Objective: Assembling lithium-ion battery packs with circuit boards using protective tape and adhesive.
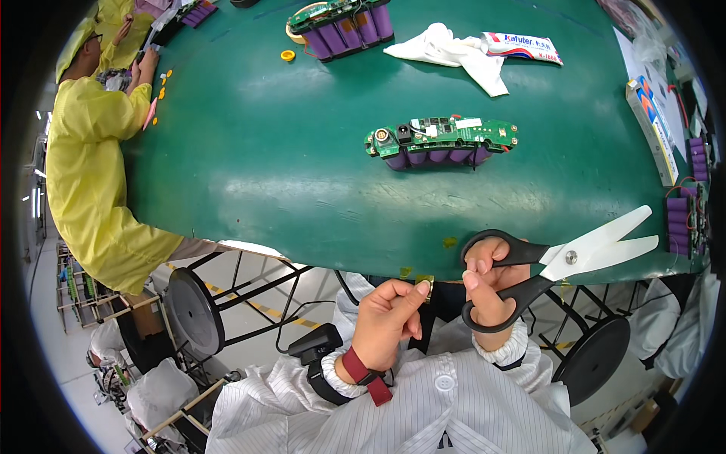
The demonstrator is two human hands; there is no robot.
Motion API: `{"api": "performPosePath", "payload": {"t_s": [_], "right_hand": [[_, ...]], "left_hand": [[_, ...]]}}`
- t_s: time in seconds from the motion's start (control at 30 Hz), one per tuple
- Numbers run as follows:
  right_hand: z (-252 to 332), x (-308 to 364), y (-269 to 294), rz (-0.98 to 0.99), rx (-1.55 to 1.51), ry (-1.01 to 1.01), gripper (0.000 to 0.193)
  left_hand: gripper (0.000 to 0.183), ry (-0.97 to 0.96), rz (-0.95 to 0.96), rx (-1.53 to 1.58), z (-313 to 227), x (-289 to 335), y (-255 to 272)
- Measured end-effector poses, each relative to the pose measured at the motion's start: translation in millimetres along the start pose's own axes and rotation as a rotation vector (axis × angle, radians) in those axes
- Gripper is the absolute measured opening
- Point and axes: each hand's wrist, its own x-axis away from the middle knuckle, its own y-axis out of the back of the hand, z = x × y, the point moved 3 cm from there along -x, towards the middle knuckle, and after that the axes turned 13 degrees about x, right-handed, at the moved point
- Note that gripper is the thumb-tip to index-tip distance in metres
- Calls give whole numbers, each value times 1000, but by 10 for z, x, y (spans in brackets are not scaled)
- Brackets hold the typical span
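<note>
My left hand [384,316] is closed in a pinch just off the table's near edge, holding a small piece of shiny yellowish tape [429,289] between thumb and forefinger. Beside it, my right hand [490,276] has thumb and fingers through the black loops of a pair of scissors [572,256]. The white blades are parted and point right, away from my left hand. Farther up the table stands a battery pack [442,144] with purple cells under a green circuit board. Neither hand touches it.
On the green table [295,136] lie a second purple battery pack [344,34], a white cloth [454,57], a glue tube [523,48], a yellow tape roll [287,56] and a long box [652,132]. A co-worker in yellow [98,151] works at left. Black stools [195,310] stand below.
</note>
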Motion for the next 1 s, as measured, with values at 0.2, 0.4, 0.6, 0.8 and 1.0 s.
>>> {"api": "performPosePath", "payload": {"t_s": [0.2, 0.4, 0.6, 0.8, 1.0], "right_hand": [[3, 2, -4, 27, -4, 0, 49], [13, 2, -14, 29, 5, -22, 49], [85, 11, -49, 22, 7, 6, 46], [189, 285, -37, 50, 95, -62, 57], [139, 913, 190, 115, 186, -125, 55]], "left_hand": [[22, 2, -15, -14, 18, -15, 6], [25, 21, -37, -19, 26, -28, 8], [28, 82, -41, -48, 26, -29, -4], [27, 184, 78, -14, -24, 17, 124], [35, 312, 288, 82, -136, 42, 278]]}}
